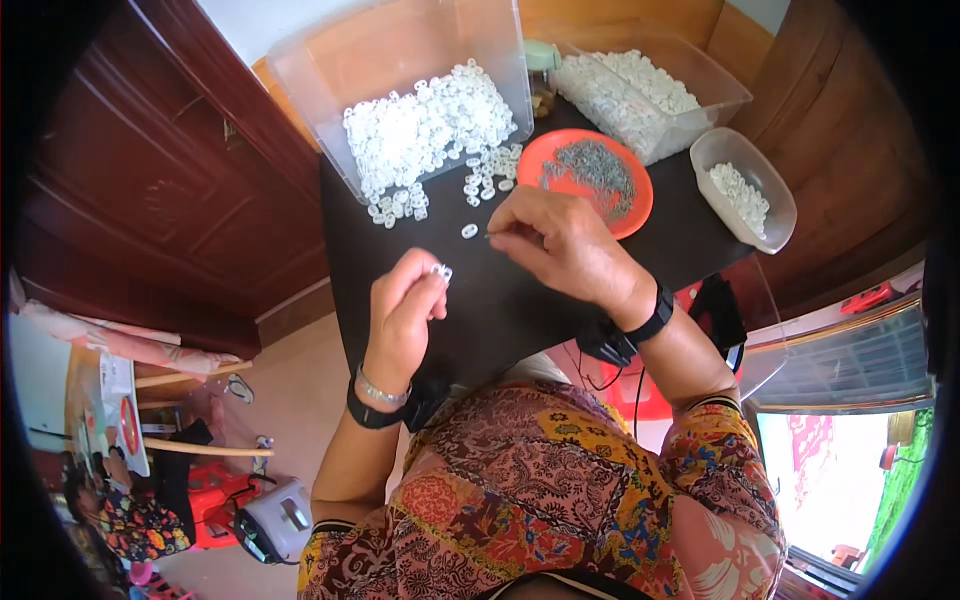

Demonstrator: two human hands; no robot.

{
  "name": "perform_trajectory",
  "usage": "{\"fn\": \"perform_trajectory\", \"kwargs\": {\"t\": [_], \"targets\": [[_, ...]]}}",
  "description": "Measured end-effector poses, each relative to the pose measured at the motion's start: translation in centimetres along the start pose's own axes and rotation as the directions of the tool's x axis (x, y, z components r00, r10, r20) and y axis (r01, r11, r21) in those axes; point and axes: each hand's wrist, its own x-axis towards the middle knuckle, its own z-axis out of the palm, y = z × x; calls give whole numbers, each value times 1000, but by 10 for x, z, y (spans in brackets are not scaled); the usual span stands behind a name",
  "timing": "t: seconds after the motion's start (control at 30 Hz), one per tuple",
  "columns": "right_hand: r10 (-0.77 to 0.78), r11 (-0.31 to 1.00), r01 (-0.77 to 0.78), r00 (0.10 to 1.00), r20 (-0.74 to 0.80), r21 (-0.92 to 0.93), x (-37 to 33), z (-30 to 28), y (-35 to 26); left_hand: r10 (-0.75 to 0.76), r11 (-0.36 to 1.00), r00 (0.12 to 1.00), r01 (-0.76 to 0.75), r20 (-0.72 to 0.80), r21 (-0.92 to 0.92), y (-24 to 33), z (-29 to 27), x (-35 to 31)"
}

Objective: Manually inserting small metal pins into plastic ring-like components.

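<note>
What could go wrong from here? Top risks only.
1. The right hand overlaps the red plate in this view; a bump might scatter its small grey pieces.
2. The left hand has only a fingertip grip on a small white piece, so it could slip.
3. Loose white pieces lie at the mouth of the clear bin; more may spill out if it's jolted.
</note>
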Motion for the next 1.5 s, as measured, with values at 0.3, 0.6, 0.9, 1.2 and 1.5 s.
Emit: {"fn": "perform_trajectory", "kwargs": {"t": [0.3,0.6,0.9,1.2,1.5], "targets": [[89,939,-140,981,172,315,-41,44,-11,-42,990,998,48,-46,130,-27,8,-49],[70,932,-140,974,215,335,-46,54,-10,23,980,999,-17,-27,200,-25,9,-56],[23,945,-106,966,259,311,-46,56,-10,30,965,999,-37,30,261,-24,7,-59],[23,963,-92,964,266,252,-47,60,-14,7,966,1000,-8,3,257,-27,11,-63],[23,957,-128,928,372,259,-37,64,-17,1,967,1000,-4,13,254,-41,-2,-72]]}}
